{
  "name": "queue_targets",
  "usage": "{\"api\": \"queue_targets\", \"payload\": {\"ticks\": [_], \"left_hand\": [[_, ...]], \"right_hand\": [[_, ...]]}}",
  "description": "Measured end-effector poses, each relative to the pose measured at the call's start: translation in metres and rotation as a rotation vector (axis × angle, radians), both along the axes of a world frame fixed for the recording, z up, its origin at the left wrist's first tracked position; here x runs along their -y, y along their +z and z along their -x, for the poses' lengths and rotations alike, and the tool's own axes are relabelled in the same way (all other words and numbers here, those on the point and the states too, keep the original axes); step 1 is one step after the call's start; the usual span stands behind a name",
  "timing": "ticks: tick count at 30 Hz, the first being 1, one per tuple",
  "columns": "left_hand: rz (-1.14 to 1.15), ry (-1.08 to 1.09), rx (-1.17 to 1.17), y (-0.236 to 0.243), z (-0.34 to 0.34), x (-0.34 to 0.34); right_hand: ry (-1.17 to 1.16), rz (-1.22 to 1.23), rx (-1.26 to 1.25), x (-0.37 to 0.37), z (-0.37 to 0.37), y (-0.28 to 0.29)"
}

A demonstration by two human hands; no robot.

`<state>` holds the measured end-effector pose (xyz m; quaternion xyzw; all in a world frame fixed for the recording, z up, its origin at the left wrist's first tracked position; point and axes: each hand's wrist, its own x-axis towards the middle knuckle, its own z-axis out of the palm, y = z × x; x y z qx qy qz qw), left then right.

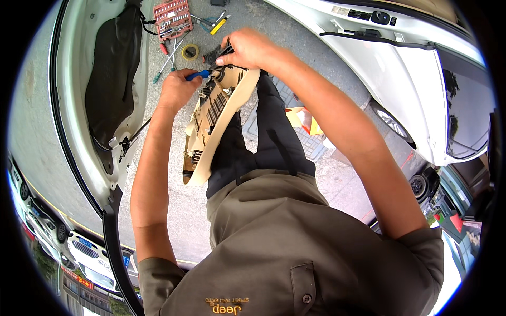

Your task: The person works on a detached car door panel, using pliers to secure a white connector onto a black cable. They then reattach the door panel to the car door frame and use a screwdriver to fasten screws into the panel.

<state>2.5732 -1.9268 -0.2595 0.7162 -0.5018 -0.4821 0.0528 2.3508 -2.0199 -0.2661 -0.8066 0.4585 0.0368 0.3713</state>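
Note:
My left hand [179, 88] is closed round the blue handle of a screwdriver [199, 75]. Its tip meets the upper end of a beige plastic car door trim panel [242, 97], which leans against my legs with its ribbed inner side turned left. My right hand [247, 50] grips a black part [226, 51] at the panel's top end, thumb and fingers bent round it; the exact shape of that part is mostly hidden. Black clips and a grille-like piece [215, 109] show on the panel's inside.
A red socket set case [173, 20], pliers [204, 22], a yellow-handled cutter [220, 25], a tape roll [190, 51] and long screwdrivers [169, 63] lie on the ground ahead. An open car door [113, 89] stands at left, a white car [379, 68] at right.

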Motion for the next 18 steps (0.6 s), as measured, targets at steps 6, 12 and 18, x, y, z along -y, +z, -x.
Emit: {"api": "queue_targets", "payload": {"ticks": [6, 12, 18], "left_hand": [[0.077, -0.164, 0.167, 0.027, 0.028, 0.019], [0.083, -0.303, 0.346, 0.022, 0.038, 0.035], [-0.009, -0.386, 0.37, 0.022, 0.036, 0.057]], "right_hand": [[-0.005, -0.088, -0.044, 0.002, -0.004, 0.007], [-0.003, -0.084, -0.012, 0.001, -0.009, 0.011], [0.0, -0.075, 0.001, 0.003, -0.013, 0.018]]}}
